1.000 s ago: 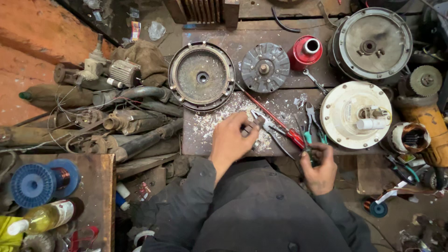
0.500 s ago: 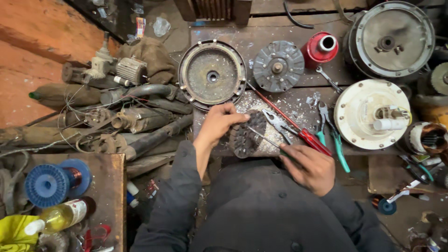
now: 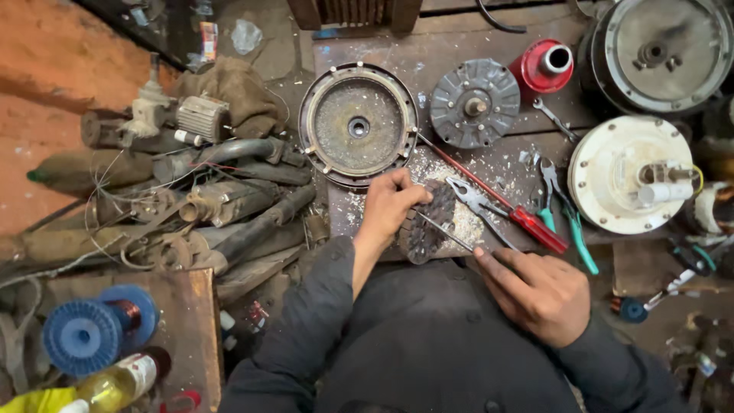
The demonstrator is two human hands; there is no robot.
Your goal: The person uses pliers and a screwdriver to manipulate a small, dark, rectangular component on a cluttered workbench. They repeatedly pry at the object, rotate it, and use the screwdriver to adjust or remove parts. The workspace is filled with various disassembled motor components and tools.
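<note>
A: Centre of frame, on the littered bench [image 3: 489, 53]: left hand [image 3: 390, 206] clamped around a dark slotted stator core [image 3: 424, 226], tilted on edge.

B: Right hand [image 3: 539, 294] pinching a thin metal rod [image 3: 443, 232], tip at the slots. Best kept steady, core braced, strokes short.

A dark, slotted round metal motor core [image 3: 425, 226] stands tilted on edge at the frame's centre; a thin metal rod [image 3: 446, 232] crosses its face, slanting toward lower right.

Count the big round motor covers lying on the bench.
4. A rusty dished cover sits above the left hand, a grey finned disc right of it, a white cover at right, and a large grey cover top right. Others may be out of view.
</note>
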